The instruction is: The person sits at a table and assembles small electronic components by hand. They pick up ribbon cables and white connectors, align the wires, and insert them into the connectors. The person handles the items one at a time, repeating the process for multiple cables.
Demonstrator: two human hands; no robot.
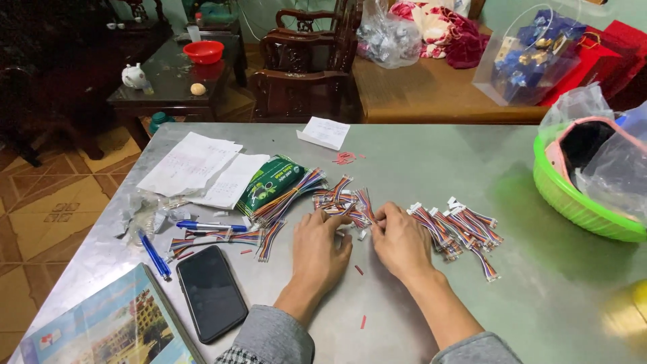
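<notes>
- Left hand and right hand meet on the bench, each grip pinched narrow on a wire lead.
- Sorted leads lie in rows just right: seemingly the finished share.
- Loose leads and bundles to the left look unworked.
- Phone, pens near.

The table is brushed grey metal with a dull sheen. The multicoloured wire bundles have smooth plastic insulation and white plastic connectors. The phone shows a glossy black glass face. The green packet is shiny plastic film beside matt white paper sheets. The two pens are glossy blue plastic. The book has a glossy printed cover. The green basket is smooth plastic, holding crinkled clear plastic bags. The chairs are dark polished wood. The sleeves are soft grey cloth.
</notes>
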